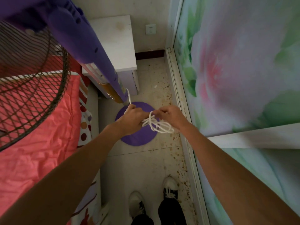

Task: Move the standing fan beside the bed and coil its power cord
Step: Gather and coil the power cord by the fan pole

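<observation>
A purple standing fan (84,39) stands between the bed (37,120) and the wardrobe, its round purple base (138,137) on the floor and its black wire guard (30,82) at the left. The white power cord (158,125) runs down from the pole and hangs in several loops between my hands. My left hand (132,118) is closed around the cord near the pole. My right hand (170,115) pinches the top of the loops just to the right, over the base.
A white bedside cabinet (118,46) stands behind the fan, with a wall socket (150,29) beyond it. A floral sliding wardrobe door (240,65) lines the right side. The tiled floor (146,164) forms a narrow aisle where my white shoes (168,185) stand.
</observation>
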`<action>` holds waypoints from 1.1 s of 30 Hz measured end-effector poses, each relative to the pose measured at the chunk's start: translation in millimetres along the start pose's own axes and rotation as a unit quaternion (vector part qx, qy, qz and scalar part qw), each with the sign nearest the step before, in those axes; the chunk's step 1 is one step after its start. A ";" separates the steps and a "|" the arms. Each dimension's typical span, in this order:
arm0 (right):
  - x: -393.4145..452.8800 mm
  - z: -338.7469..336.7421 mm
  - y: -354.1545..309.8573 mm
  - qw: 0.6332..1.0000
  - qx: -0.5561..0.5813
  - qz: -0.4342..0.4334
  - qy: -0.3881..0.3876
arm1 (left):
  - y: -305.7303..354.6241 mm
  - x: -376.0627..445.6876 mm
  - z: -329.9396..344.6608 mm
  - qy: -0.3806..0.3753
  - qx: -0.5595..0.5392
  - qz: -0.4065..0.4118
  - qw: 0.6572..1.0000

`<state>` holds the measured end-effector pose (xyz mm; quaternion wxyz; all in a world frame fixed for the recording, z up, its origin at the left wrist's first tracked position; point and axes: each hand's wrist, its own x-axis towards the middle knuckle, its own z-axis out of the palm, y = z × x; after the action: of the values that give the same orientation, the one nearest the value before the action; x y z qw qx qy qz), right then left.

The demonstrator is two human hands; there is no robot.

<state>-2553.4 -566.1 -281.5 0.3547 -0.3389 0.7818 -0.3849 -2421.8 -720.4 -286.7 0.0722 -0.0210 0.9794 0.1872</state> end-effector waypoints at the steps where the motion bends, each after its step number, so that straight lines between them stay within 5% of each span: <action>1: -1.4 7.6 6.9 0.999 0.043 0.031 -0.005 | 2.2 -2.0 -0.4 0.041 -0.037 -0.013 0.998; 4: -21.1 35.2 12.1 0.996 0.065 0.047 0.031 | 11.7 3.5 -0.1 0.085 -0.082 -0.081 0.990; 8: -60.6 51.6 -0.2 0.998 -0.055 -0.008 -0.036 | 20.2 19.9 3.7 -0.031 0.054 -0.168 0.984; 12: -65.0 26.1 -16.7 0.958 -0.258 -0.089 -0.083 | 19.2 17.2 9.9 -0.132 0.219 -0.136 0.957; 16: -28.0 -17.6 -26.8 0.905 -0.384 -0.183 0.009 | 13.1 20.6 4.0 -0.173 0.227 -0.053 0.957; 18: -9.0 -29.2 -13.1 0.938 -0.312 -0.143 0.056 | 7.9 20.4 -0.5 -0.157 0.167 -0.025 0.973; 22: -6.0 -7.7 32.6 0.996 0.010 0.085 -0.005 | 1.2 14.3 2.3 -0.054 0.034 -0.028 0.998; 26: -31.1 41.9 44.3 0.902 0.371 0.180 -0.131 | 7.0 17.6 11.9 0.066 -0.086 -0.069 0.992; 31: -39.8 48.4 45.2 0.959 0.212 0.144 -0.120 | 3.4 16.8 27.5 -0.030 0.114 -0.104 0.987; 33: -44.8 37.7 53.8 0.942 0.263 0.165 -0.131 | 5.0 18.0 30.9 -0.067 0.184 -0.113 0.974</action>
<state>-2513.3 -518.3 -330.6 0.5886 -0.1471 0.6446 -0.4651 -2435.8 -704.6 -315.9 0.1605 -0.1050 0.9814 -0.0045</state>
